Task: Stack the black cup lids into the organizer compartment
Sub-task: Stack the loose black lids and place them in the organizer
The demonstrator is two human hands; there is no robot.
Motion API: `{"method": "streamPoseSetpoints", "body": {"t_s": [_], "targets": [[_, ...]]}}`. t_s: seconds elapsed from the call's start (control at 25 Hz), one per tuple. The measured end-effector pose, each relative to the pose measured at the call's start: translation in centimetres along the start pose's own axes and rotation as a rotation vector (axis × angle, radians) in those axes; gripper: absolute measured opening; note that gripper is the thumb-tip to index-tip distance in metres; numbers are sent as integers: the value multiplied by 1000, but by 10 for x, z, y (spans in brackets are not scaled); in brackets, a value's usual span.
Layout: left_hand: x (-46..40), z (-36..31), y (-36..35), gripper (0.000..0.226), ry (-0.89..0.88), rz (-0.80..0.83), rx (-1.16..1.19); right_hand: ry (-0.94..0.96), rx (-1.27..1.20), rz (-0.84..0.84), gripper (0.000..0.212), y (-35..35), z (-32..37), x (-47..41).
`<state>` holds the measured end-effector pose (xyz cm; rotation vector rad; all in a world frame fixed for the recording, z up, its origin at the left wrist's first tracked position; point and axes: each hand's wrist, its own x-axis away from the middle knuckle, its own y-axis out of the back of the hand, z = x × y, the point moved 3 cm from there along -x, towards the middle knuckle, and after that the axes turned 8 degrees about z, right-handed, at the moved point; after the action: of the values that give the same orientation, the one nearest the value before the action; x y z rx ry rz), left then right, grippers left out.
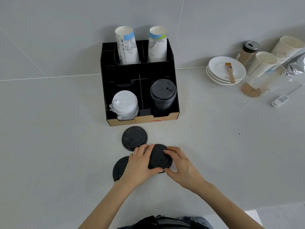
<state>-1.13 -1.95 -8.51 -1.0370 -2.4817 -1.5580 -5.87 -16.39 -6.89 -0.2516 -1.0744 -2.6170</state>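
Observation:
A black organizer point(171, 55) stands against the wall. Its front right compartment holds a tall stack of black lids point(163, 95); the front left one holds white lids point(125, 104). On the counter in front, both hands hold one black lid point(159, 158): my left hand point(139, 164) grips its left edge and my right hand point(179, 162) pinches its right edge. A second loose black lid point(134, 137) lies just beyond them. A third black lid point(119, 168) lies partly hidden under my left hand.
Two stacks of paper cups point(127, 46) stand in the organizer's back slots. At the right sit stacked white saucers point(219, 70) with a brush point(230, 71), a spice shaker point(247, 52), more paper cups point(264, 63), a foil bag point(297, 63) and a glass point(257, 83).

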Motion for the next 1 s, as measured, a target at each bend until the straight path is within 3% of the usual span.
{"method": "streamPoseSetpoints", "body": {"t_s": [0.44, 1.0], "targets": [[-3, 3, 13, 79, -47, 188, -4, -25, 19, 35, 56, 6, -2, -8], [-12, -8, 52, 72, -105, -73, 167, 95, -53, -61, 53, 52, 10, -25]]}}
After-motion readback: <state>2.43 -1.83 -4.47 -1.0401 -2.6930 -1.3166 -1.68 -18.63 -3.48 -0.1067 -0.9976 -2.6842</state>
